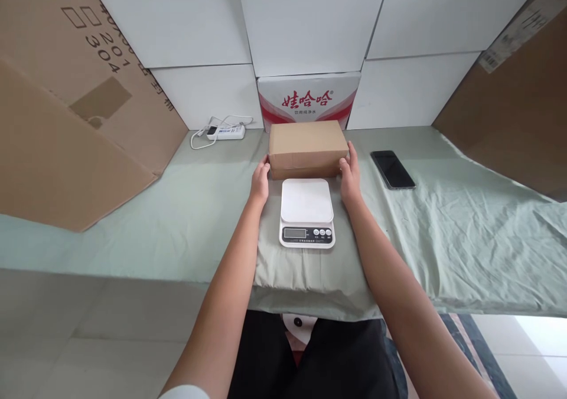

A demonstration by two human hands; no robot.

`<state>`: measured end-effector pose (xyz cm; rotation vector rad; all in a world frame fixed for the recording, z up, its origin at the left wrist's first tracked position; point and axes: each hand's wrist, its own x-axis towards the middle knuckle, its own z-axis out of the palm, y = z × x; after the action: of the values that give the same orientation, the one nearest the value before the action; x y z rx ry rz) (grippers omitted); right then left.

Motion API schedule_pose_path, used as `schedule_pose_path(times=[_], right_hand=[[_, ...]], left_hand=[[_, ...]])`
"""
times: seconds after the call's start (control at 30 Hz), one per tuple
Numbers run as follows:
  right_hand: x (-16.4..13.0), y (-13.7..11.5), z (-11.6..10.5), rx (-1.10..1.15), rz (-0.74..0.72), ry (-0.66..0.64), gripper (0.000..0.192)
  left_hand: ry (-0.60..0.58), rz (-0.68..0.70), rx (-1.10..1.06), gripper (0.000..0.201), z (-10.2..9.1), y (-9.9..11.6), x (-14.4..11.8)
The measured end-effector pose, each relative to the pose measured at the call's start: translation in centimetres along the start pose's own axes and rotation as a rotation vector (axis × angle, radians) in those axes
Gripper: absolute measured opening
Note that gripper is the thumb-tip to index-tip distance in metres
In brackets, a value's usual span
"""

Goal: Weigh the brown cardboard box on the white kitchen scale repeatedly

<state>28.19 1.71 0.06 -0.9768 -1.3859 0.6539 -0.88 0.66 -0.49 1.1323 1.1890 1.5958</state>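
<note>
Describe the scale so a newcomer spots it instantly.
On the green cloth, find the brown box between the left hand and the right hand. The scale sits directly in front of it. Unlike the box or the black phone, it is white, with a display and three buttons.

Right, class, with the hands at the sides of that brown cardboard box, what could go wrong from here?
First, the brown cardboard box sits just behind the flat white digital scale; pulled nearer while low, it might knock it. Second, the left hand and right hand are at its opposite sides, so uneven pressure could let it twist or slip. Third, the wrinkled pale green cloth might bunch if the box is dragged.
</note>
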Motion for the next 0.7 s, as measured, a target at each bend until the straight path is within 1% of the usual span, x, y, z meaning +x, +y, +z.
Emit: schedule_pose_path(times=[0.07, 0.13, 0.23, 0.33, 0.4, 0.47, 0.53, 0.6, 0.7], right_hand=[[0.1, -0.6, 0.4, 0.044, 0.080, 0.017, 0.108], [0.0, -1.5, 0.7, 0.065, 0.106, 0.025, 0.113], [-0.3, -3.1, 0.9, 0.057, 0.029, 0.041, 0.115], [-1.5, -4.6, 0.4, 0.019, -0.092, 0.034, 0.113], [-2.8, -5.2, -0.4, -0.028, -0.144, 0.013, 0.111], [-4.3, -5.5, -1.4, -0.068, -0.178, 0.007, 0.112], [-6.0, -5.6, -2.5, -0.082, -0.189, 0.005, 0.111], [-7.5, -5.7, -3.4, -0.077, -0.179, 0.003, 0.104], [-9.1, -6.4, -4.1, -0.072, -0.156, 0.014, 0.093]], left_hand=[[-0.036, 0.001, 0.002, 0.055, 0.2, 0.6, -0.5], [-0.073, 0.018, 0.009, 0.051, 0.4, 1.3, -0.9], [-0.072, 0.103, 0.017, 0.051, 0.6, 2.6, -1.4], [-0.017, 0.229, 0.028, 0.053, 0.5, 3.9, -2.5], [0.012, 0.288, 0.041, 0.053, 0.1, 4.7, -3.9], [0.008, 0.310, 0.057, 0.054, -0.5, 5.3, -6.0], [-0.034, 0.293, 0.084, 0.057, -1.2, 5.8, -8.3], [-0.089, 0.253, 0.109, 0.060, -1.8, 6.2, -10.5], [-0.142, 0.212, 0.116, 0.067, -2.3, 6.5, -12.7]])
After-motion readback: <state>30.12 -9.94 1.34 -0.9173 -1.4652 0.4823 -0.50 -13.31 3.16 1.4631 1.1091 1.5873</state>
